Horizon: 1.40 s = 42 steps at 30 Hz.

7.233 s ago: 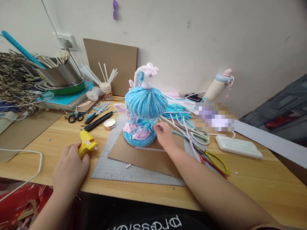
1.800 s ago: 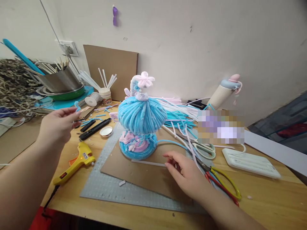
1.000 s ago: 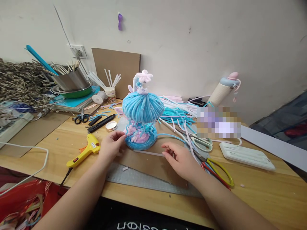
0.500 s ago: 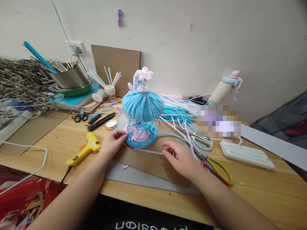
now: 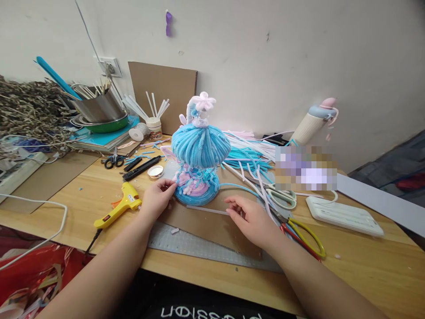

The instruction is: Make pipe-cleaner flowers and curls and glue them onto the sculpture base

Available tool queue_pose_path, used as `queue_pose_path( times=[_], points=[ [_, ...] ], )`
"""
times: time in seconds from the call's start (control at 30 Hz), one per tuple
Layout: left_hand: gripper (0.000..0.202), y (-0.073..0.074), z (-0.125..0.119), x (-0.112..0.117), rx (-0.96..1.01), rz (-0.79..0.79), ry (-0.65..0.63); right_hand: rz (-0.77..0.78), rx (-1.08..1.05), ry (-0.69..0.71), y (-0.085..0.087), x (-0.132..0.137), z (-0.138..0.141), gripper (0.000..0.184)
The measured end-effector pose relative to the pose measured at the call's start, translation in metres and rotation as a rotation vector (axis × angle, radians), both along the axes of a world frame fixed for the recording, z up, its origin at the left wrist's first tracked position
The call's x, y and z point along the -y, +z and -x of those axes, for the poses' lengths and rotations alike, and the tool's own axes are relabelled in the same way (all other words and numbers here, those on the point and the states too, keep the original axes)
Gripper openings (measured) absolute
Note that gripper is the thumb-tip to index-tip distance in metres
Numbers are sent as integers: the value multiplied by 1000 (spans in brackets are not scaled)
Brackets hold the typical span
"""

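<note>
A fluffy pipe-cleaner craft [image 5: 201, 148] stands upright on a sheet of brown cardboard [image 5: 215, 229]. It has a blue pleated dome, a pink flower on top and a round blue base with pink pieces. My left hand [image 5: 160, 196] is closed at the base's left edge, thumb and fingertips pinched against it. To the right of the base, my right hand [image 5: 249, 218] is half curled, with thumb and fingers apart and nothing between them. A translucent glue stick [image 5: 207, 210] lies before the base, its right end beside my right thumb.
On the left lie a yellow glue gun [image 5: 117, 206], a black cutter [image 5: 142, 168] and small scissors [image 5: 114, 161]. Blue and white pipe cleaners [image 5: 247, 157] are heaped behind. Pale-handled scissors [image 5: 282, 196], yellow-and-red-handled pliers [image 5: 307, 237] and a white power strip [image 5: 345, 216] lie to the right.
The whole view has shifted slightly, so everything appears a little further right. Both hands and the craft keep their places relative to each other.
</note>
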<state>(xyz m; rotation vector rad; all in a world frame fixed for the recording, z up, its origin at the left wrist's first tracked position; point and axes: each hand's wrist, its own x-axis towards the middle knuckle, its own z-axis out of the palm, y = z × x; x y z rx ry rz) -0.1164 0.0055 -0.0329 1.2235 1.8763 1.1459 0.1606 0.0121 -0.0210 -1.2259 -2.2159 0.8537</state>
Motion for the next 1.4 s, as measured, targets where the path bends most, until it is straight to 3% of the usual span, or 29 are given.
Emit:
queue_pose_path(
  times=[0.73,0.93,1.4],
  points=[
    [27,1,4,2,31,29,-31,9,15,0,-1,-1,-1,23],
    [28,1,3,0,-11,-79,-35,5,20,-3,1,-1,0,22],
    [26,0,-1,-1,-217,-88,23,8,33,4,0,0,0,22]
  ],
)
